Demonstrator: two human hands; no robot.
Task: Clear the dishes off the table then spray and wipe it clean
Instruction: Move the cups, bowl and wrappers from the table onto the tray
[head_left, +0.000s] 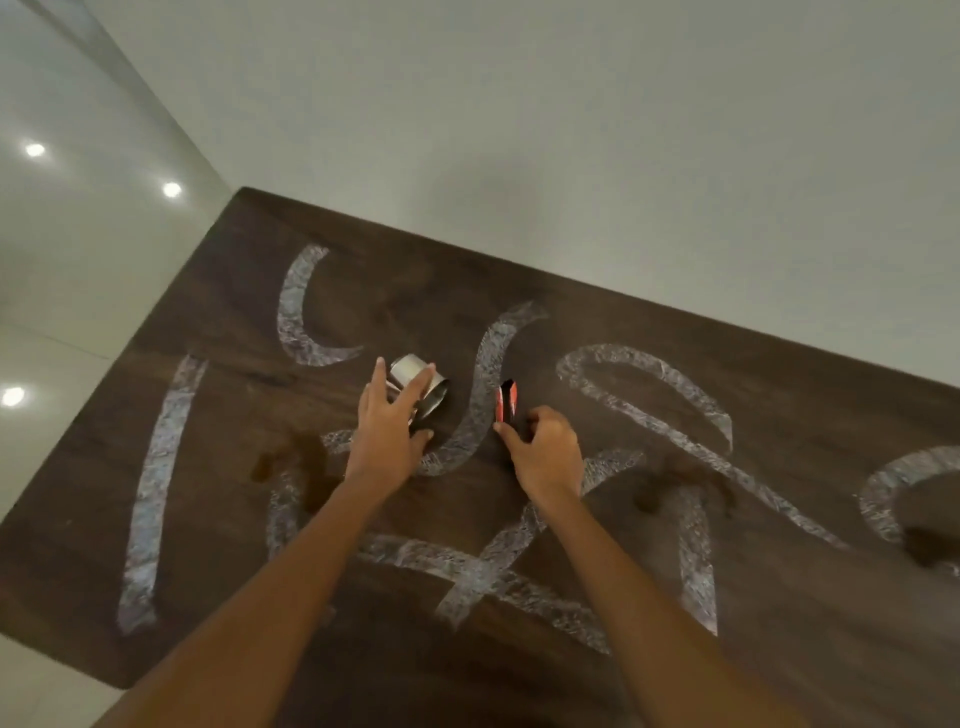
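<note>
A dark wooden table (623, 649) with pale swirling inlay fills the view. Near its middle a small steel cup (415, 376) is tilted on its side, and my left hand (387, 431) holds it with fingers spread over it and the thumb below. To the right, my right hand (545, 452) pinches the lower end of a small red and white wrapper (505, 400), which stands up from the fingertips. Brown spill stains (306, 467) lie left of my left wrist, with another brown stain (670, 483) to the right of my right hand.
A plain pale wall (623, 156) runs along the table's far edge. Glossy light floor tiles (78, 260) with reflected ceiling lights lie to the left. A dark stain (930, 545) marks the table's right side.
</note>
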